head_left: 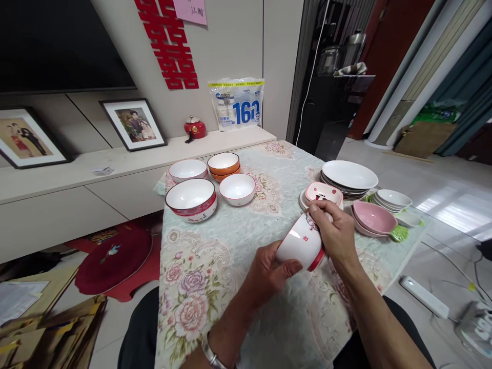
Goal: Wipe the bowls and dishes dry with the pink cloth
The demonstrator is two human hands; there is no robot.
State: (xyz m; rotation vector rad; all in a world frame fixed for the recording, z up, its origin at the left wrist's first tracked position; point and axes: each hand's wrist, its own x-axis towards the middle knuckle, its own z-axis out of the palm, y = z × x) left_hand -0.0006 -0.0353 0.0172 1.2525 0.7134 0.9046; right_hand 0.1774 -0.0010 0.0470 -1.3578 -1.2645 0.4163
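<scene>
A white bowl (pixel 299 243) with a red foot and a small printed pattern is tilted on its side above the table. My left hand (pixel 271 269) grips its lower left side, thumb across the outer wall. On the upper right, my right hand (pixel 335 228) has its fingers curled at the bowl's edge. The bowl's inside faces away and is hidden. Just behind my right hand sits a pink square dish (pixel 323 192) on other small dishes. To the left stand a small white bowl (pixel 237 188), stacked orange bowls (pixel 223 165) and stacked red-and-white bowls (pixel 191 200).
A flowered tablecloth (pixel 192 287) covers the table. At its right lie stacked white plates (pixel 349 175), pink dishes (pixel 373 217) and small white bowls (pixel 394 199). A low cabinet (pixel 146 159) runs behind. A red stool (pixel 115 261) stands left, a power strip (pixel 424 296) right.
</scene>
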